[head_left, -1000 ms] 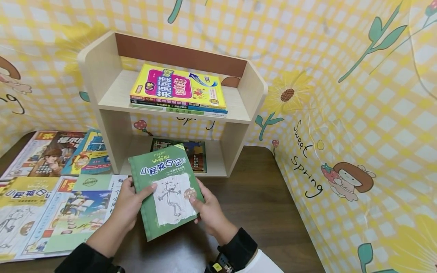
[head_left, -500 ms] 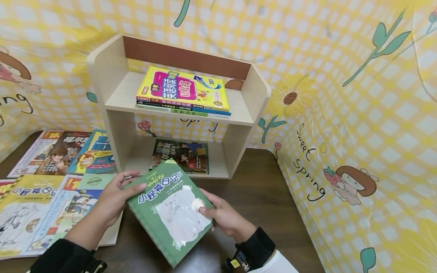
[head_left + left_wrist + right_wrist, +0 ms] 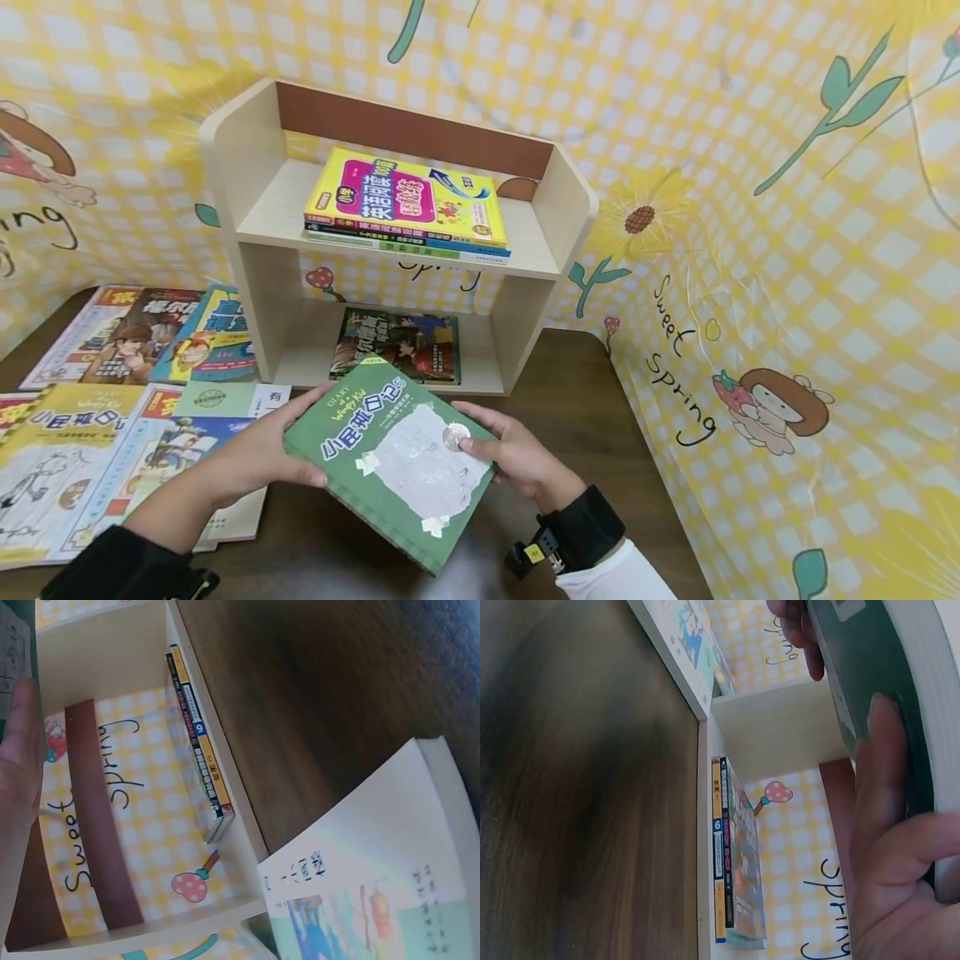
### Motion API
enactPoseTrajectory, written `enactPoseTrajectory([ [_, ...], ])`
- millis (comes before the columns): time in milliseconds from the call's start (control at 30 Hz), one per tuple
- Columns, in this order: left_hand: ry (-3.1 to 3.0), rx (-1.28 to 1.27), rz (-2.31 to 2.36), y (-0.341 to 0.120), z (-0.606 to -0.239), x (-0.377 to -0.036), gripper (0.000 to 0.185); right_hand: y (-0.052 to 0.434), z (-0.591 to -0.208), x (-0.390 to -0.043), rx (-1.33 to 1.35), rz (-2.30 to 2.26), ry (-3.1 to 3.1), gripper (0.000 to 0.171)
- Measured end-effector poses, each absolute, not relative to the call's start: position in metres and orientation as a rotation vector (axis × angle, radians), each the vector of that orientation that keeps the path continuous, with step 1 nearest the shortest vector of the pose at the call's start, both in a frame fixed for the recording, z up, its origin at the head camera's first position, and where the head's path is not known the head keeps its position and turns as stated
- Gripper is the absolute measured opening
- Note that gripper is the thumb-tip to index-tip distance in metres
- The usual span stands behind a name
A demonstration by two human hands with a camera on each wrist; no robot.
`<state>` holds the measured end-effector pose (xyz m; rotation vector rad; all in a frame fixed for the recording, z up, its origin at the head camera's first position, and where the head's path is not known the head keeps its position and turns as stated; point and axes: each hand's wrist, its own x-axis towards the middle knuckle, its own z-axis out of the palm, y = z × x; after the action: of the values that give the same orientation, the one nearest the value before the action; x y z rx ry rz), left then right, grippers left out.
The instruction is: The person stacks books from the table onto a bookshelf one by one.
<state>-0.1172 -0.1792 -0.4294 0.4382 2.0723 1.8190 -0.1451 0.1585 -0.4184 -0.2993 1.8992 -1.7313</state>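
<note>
The right hand [image 3: 521,458] pinches the right edge of the green Diary of a Wimpy Kid book [image 3: 382,462], thumb on its cover, fingers behind; the left hand [image 3: 262,450] grips its left corner, thumb at the spine, fingers mostly hidden underneath. The book tilts above the brown tabletop [image 3: 600,433], before the bookshelf [image 3: 517,321].

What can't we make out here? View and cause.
Head: fingertips of the left hand, hidden by the green book.
Head: cover drawing, washed out by glare.
Head: yellow book, partly cut off at left edge.
Left wrist: green book, mostly beyond left edge.
Left wrist: small print on white book, blurred.
</note>
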Motion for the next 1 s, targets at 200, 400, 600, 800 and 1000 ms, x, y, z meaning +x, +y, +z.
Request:
enactPoseTrajectory([
  [200, 2.175, 0.478, 1.750, -0.176, -0.428, -0.112, 0.118, 0.160, -0.420, -0.151, -0.223, -1.814, 1.913, 0.058],
  [400, 2.334, 0.440, 1.712, -0.168, -0.427, -0.108, 0.129, 0.155, -0.421, -0.157, -0.111, -1.955, 1.971, 0.062],
  [600, 2.324, 0.373, 1.776, -0.162, -0.423, -0.107, 0.121, 0.150, -0.417, -0.157, -0.058, -2.028, 2.033, 0.073],
  [800, 2.366, 0.280, 1.770, -0.158, -0.423, -0.104, 0.119, 0.141, -0.411, -0.155, 0.015, -2.039, 2.092, 0.080],
  [1000, 2.413, 0.200, 1.788, -0.156, -0.424, -0.103, 0.121, 0.133, -0.407, -0.149, -0.020, -2.075, 2.054, 0.083],
])
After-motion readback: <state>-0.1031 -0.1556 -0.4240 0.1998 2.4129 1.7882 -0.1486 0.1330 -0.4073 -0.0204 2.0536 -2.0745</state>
